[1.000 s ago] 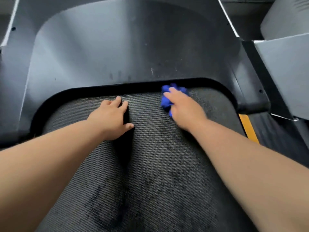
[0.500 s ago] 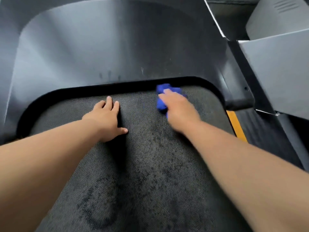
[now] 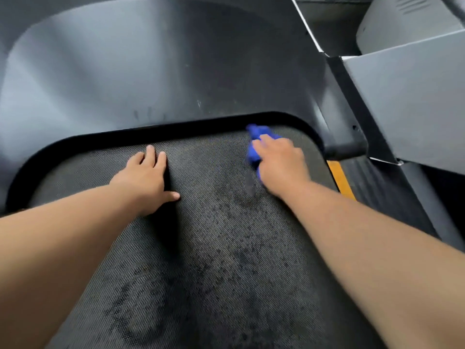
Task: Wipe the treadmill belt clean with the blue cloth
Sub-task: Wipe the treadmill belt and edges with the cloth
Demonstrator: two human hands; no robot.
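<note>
Fingers (image 3: 263, 141) of the right hand (image 3: 281, 165) clutch the bunched blue cloth (image 3: 252, 154), seemingly soft and light; left hand (image 3: 146, 177) flat on the treadmill belt (image 3: 214, 248).

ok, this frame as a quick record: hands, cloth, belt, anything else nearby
belt: dark mesh, darker blotches across the near middle
left hand: flat on belt, fingers straight, holds nothing
cloth: blue, bunched, on belt near its far right corner
right hand: holds cloth against belt, motion-blurred
cover: grey, beyond belt's far edge
yellow strip: right of belt
</note>
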